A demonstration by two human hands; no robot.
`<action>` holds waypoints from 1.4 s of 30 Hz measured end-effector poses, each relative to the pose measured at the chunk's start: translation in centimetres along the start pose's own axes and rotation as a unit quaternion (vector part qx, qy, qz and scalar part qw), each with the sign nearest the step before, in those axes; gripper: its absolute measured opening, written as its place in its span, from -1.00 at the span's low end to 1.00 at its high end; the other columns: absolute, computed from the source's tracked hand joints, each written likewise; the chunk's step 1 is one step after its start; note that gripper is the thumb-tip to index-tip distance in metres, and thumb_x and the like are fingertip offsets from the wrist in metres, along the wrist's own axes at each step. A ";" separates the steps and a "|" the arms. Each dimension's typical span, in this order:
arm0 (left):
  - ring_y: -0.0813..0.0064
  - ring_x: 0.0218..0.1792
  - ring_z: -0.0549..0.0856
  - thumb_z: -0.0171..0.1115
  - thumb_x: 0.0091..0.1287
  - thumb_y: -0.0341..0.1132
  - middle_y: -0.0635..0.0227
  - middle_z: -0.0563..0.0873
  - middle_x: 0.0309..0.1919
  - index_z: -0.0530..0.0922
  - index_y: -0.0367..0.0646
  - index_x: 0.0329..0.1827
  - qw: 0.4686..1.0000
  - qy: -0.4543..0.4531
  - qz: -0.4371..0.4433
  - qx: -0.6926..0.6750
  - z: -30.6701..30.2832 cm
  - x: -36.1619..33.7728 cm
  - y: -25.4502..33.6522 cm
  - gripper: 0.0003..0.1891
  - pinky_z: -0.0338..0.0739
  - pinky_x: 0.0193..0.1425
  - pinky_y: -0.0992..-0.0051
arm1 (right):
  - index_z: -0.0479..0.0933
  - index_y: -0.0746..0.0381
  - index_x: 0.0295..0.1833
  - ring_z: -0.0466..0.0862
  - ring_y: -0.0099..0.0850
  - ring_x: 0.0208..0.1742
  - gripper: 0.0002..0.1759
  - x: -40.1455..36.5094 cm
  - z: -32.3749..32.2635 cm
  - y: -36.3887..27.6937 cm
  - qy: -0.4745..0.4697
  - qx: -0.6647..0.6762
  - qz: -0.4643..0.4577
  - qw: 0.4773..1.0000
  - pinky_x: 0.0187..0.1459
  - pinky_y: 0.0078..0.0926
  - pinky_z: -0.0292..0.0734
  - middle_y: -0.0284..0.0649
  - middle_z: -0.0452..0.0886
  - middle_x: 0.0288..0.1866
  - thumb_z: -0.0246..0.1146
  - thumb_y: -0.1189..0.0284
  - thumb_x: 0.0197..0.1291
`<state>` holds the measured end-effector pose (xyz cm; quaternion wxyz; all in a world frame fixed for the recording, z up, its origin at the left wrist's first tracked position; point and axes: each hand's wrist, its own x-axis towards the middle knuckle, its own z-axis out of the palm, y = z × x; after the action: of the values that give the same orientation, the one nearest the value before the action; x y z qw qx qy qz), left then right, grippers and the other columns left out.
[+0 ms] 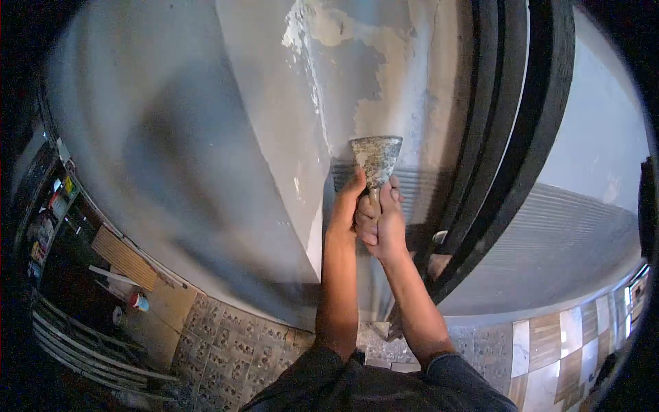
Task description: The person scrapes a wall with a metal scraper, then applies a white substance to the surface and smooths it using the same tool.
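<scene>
A broad scraper [376,156], its blade crusted with pale residue, points up the wall in the middle of the head view. My right hand [384,223] is wrapped round its handle, fingers curled closed. My left hand [349,196] closes on the scraper from the left, one digit lying up against the base of the blade. Part of the left hand's grip is hidden. Right at the blade's edge is the wall [374,127], where patches of paint have come away and left a beige layer bare. White flaking [312,75] runs down the wall's corner to the left.
A dark door frame [501,144] stands close on my right, with a ribbed lower wall [549,240] beyond it. Patterned tiles [226,343] cover the floor below. At far left are a white bucket [140,302], a corrugated board [123,257] and cluttered shelves [48,226].
</scene>
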<state>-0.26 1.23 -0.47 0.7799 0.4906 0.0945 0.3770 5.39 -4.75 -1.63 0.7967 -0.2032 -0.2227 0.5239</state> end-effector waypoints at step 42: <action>0.53 -0.68 0.49 -0.22 0.45 0.04 0.28 0.66 -0.48 0.60 -0.26 -0.24 0.979 0.080 0.081 0.166 2.2 -1.2 0.2 -0.45 0.37 -0.69 0.57 | 0.25 -0.02 -0.02 0.16 -0.62 -0.84 -0.74 -1.5 -2.1 0.2 -0.038 -0.020 -0.026 0.999 -0.92 -0.69 -0.04 -0.40 0.29 -0.58 -0.12 0.07 0.40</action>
<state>-0.03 -1.08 0.57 0.6442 0.5877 0.1779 0.4561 5.92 -6.29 -3.69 0.7969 -0.1929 -0.2684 0.5057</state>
